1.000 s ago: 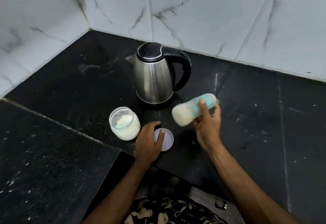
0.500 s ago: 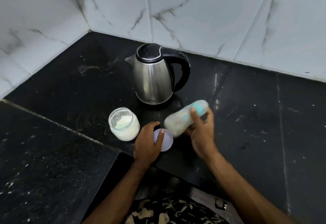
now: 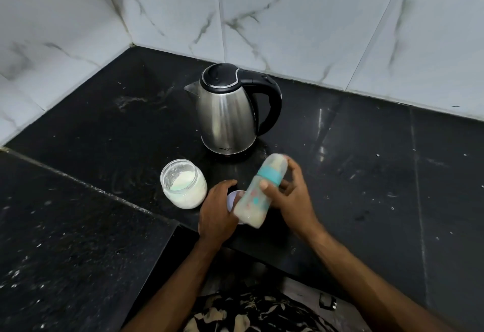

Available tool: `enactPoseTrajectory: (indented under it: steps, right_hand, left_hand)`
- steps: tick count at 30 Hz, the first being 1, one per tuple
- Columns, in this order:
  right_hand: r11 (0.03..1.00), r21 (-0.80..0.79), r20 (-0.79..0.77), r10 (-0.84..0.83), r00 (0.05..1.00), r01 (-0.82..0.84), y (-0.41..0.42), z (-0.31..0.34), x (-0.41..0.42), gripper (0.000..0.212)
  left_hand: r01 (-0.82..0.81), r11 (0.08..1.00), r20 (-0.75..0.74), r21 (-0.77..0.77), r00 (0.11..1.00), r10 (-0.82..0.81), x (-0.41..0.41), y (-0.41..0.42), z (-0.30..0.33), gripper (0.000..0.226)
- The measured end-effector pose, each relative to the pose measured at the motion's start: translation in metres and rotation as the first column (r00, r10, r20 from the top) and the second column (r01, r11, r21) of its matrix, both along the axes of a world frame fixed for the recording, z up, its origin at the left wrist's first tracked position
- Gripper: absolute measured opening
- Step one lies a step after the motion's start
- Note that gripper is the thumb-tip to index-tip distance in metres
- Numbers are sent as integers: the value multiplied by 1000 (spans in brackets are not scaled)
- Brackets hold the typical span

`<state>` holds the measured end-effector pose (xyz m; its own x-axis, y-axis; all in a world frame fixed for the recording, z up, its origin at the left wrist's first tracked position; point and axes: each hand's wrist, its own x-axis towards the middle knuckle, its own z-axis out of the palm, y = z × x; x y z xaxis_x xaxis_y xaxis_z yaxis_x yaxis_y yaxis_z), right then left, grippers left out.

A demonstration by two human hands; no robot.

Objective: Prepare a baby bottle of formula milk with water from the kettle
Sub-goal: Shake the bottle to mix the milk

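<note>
Since a second ago the baby bottle (image 3: 255, 195) has swung from lying nearly flat, base to the left, to standing steeper, its teal collar and capped top tilted up toward the kettle (image 3: 227, 111). I see my right hand (image 3: 290, 195) wrapped round its middle, thumb across the front, fingers behind; the milky base hangs below and left of that hand, above the counter (image 3: 366, 174). My left hand (image 3: 216, 214) rests, fingers curled, on the pale jar lid (image 3: 234, 197) lying flat, just beside the bottle's base. Left of it stands the open formula jar (image 3: 183, 183), apart from both hands.
</note>
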<state>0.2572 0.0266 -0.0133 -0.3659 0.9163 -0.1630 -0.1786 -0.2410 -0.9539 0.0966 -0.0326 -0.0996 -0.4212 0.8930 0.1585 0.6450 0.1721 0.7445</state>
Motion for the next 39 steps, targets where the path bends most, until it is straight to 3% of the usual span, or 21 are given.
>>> enactPoseTrajectory:
  steps: [5, 7, 10, 11, 13, 15, 17, 19, 22, 26, 30, 39]
  right_hand:
    - [914, -207, -219, -391, 894, 349, 30, 5, 4, 59]
    - [939, -195, -195, -319, 928, 282, 19, 1, 0, 55]
    - [998, -59, -44, 8, 999, -11, -3, -7, -4, 65]
    - [999, -33, -25, 28, 999, -29, -3, -8, -3, 66]
    - [987, -93, -93, -136, 986, 128, 10, -3, -1, 64]
    - [912, -223, -189, -388, 902, 345, 29, 3, 3, 57]
    - [861, -282, -229, -488, 842, 423, 33, 2, 3, 53]
    - [921, -237, -190, -355, 915, 308, 18, -4, -2, 55]
    - [997, -74, -48, -24, 999, 21, -2, -9, -5, 66]
    - [992, 73, -26, -104, 994, 105, 15, -1, 3, 70]
    - [950, 306, 66, -83, 994, 59, 32, 9, 11, 84]
    - [928, 364, 68, -108, 992, 76, 42, 10, 17, 84]
  left_hand:
    - [-42, 998, -24, 44, 999, 43, 3, -2, -1, 47]
    - [-26, 998, -24, 53, 999, 27, 2, -2, 1, 50]
    - [42, 999, 21, 30, 999, -43, 1, -2, 4, 59]
    - [36, 999, 19, 29, 999, -36, 1, -2, 4, 57]
    - [-4, 999, 2, 42, 1000, 4, 0, -2, 0, 49]
    - [-35, 999, 2, 39, 999, 35, 1, -2, -2, 47]
    - [-44, 998, -10, 41, 999, 45, 3, -2, -1, 47]
    - [-25, 999, -13, 43, 1000, 26, 2, -2, 2, 51]
    - [39, 999, 17, 17, 999, -39, 1, -2, 5, 65]
    - [-7, 999, -16, 52, 1000, 7, 1, -2, -1, 52]
    - [-44, 998, -20, 44, 999, 45, 3, -1, -2, 47]
    - [-43, 998, -27, 51, 999, 45, 3, -1, -3, 46]
